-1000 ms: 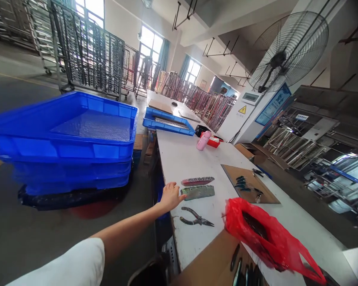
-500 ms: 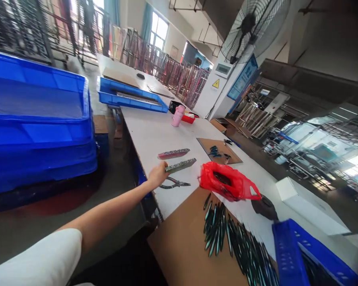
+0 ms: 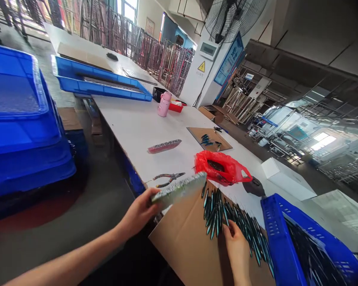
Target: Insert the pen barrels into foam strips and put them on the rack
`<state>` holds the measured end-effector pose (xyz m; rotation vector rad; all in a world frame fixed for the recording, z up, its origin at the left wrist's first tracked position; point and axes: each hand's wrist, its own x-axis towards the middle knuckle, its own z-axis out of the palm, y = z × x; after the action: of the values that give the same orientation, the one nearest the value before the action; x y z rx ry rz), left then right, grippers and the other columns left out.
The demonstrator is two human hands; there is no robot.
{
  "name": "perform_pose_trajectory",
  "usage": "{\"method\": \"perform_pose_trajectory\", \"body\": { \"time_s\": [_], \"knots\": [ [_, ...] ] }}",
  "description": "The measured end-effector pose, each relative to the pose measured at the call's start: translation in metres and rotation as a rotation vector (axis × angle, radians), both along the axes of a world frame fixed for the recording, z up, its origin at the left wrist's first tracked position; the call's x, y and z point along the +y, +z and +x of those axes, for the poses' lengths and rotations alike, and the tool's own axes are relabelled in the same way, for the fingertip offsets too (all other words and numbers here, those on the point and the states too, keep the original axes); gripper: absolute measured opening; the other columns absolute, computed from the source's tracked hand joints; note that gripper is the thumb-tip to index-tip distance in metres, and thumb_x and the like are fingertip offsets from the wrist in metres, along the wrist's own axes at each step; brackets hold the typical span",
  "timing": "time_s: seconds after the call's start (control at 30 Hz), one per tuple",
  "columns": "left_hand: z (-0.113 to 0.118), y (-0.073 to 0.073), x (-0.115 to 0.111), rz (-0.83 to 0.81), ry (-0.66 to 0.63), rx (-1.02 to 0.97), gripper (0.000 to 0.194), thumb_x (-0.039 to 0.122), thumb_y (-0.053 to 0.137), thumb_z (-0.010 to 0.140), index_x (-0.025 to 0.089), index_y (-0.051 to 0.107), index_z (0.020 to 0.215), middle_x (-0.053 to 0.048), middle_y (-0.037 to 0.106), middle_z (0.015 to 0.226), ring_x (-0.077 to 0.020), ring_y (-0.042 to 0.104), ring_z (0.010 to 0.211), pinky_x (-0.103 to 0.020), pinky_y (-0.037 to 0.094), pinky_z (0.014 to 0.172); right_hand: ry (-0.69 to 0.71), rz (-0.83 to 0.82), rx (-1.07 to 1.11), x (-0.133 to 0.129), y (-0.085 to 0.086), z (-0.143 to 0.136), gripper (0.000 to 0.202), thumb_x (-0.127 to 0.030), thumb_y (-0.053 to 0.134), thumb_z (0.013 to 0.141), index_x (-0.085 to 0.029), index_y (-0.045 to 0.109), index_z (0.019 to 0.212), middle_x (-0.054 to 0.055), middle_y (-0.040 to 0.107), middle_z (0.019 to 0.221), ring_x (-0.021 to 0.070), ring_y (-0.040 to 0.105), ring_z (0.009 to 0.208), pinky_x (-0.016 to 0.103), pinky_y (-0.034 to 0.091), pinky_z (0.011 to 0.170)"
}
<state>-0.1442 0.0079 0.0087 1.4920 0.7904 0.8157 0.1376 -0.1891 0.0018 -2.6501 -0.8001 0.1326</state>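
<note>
Your left hand grips one end of a silver-topped green strip over the bench near its left edge, just beside the pliers. Your right hand reaches among slender teal pieces on the cardboard, left of the blue crate; whether its fingers have closed on one cannot be told. A red bag lies beyond.

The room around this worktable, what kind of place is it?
Probably a factory workshop: tall metal racks line the back, blue plastic crates are stacked beside the table, and an electrical box is mounted above a warning sign.
</note>
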Motion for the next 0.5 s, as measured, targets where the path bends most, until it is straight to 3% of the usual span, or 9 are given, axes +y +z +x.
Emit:
{"method": "perform_pose_trajectory", "body": {
  "time_s": [0.1, 0.23, 0.37, 0.5],
  "knots": [
    [-0.001, -0.012, -0.020, 0.205, -0.048, 0.159, 0.023, 0.020, 0.050, 0.071, 0.020, 0.054, 0.094, 0.001, 0.057, 0.078, -0.0131, 0.051, 0.069, -0.023, 0.044, 0.064, 0.036, -0.046, 0.006, 0.027, -0.002, 0.011, 0.051, -0.053, 0.037, 0.074, -0.018, 0.056, 0.107, 0.008, 0.067, 0.085, 0.0249, 0.063, 0.074, 0.032, 0.045, 0.062],
    [-0.001, -0.022, -0.029, 0.396, -0.139, 0.245, 0.025, 0.015, 0.045, 0.073, 0.023, 0.054, 0.094, 0.000, 0.057, 0.080, -0.0135, 0.053, 0.071, -0.024, 0.044, 0.065, 0.068, -0.089, 0.031, 0.033, -0.008, 0.023, 0.051, -0.052, 0.039, 0.072, -0.017, 0.057, 0.105, 0.009, 0.067, 0.086, 0.0258, 0.063, 0.077, 0.033, 0.044, 0.064],
    [-0.006, -0.029, -0.041, 0.457, -0.178, 0.279, 0.028, 0.012, 0.046, 0.072, 0.024, 0.050, 0.097, -0.001, 0.057, 0.082, -0.0132, 0.054, 0.071, -0.023, 0.044, 0.064, 0.082, -0.101, 0.061, 0.029, -0.013, 0.037, 0.051, -0.050, 0.045, 0.067, -0.017, 0.059, 0.103, 0.008, 0.067, 0.078, 0.0250, 0.063, 0.070, 0.032, 0.044, 0.061],
    [-0.005, -0.031, -0.056, 0.474, -0.193, 0.324, 0.043, 0.009, 0.052, 0.059, 0.025, 0.047, 0.099, -0.001, 0.058, 0.092, -0.0165, 0.054, 0.084, -0.027, 0.044, 0.077, 0.076, -0.074, 0.043, 0.024, -0.015, 0.049, 0.040, -0.048, 0.052, 0.061, -0.024, 0.064, 0.090, 0.002, 0.065, 0.063, 0.0223, 0.062, 0.060, 0.030, 0.046, 0.055]
  ]
}}
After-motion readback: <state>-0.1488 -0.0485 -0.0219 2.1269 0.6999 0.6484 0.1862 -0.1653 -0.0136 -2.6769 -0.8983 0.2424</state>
